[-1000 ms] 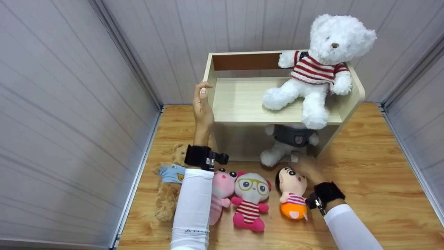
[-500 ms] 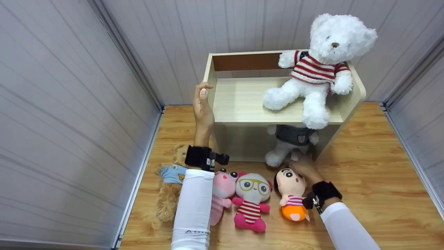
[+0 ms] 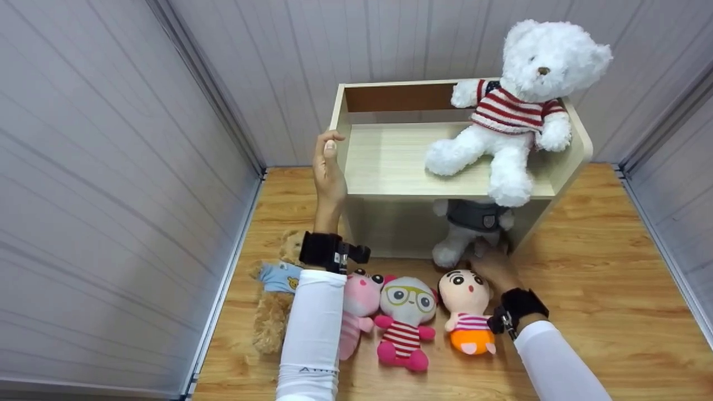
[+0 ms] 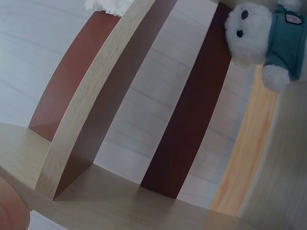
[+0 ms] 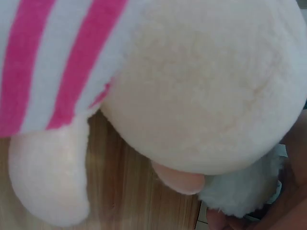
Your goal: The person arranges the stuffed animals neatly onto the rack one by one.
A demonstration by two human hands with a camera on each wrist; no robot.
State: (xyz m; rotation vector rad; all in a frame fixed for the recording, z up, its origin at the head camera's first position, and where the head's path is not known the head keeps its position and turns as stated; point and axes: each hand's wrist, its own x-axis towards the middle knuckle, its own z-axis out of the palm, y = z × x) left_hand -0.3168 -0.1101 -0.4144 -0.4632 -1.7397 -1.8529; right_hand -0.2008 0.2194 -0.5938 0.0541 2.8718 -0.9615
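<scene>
My left hand (image 3: 328,174) grips the left side panel of a pale wooden shelf unit (image 3: 401,159), its fingers curled over the edge. In the lower compartment sits a white teddy bear in a dark sweater (image 3: 472,216), its head hidden under the upper shelf board in the head view; the left wrist view shows the bear (image 4: 285,45) at top right. My right hand (image 3: 493,266) holds one of the bear's legs; in the right wrist view a furry white foot (image 5: 242,189) lies against the fingers. Just in front of that hand lies a doll in orange shorts (image 3: 467,309).
A white bear in a striped sweater (image 3: 518,111) sits on the upper shelf's right side. On the wood floor (image 3: 607,267) lie a panda toy with yellow glasses (image 3: 409,312), a pink toy (image 3: 359,303) and a brown bear (image 3: 273,317) partly behind my left arm. Grey walls enclose three sides.
The bear in the lower compartment has shifted slightly right with my right hand at its leg. The doll has turned from facing right to facing up. My left hand stays on the shelf panel.
</scene>
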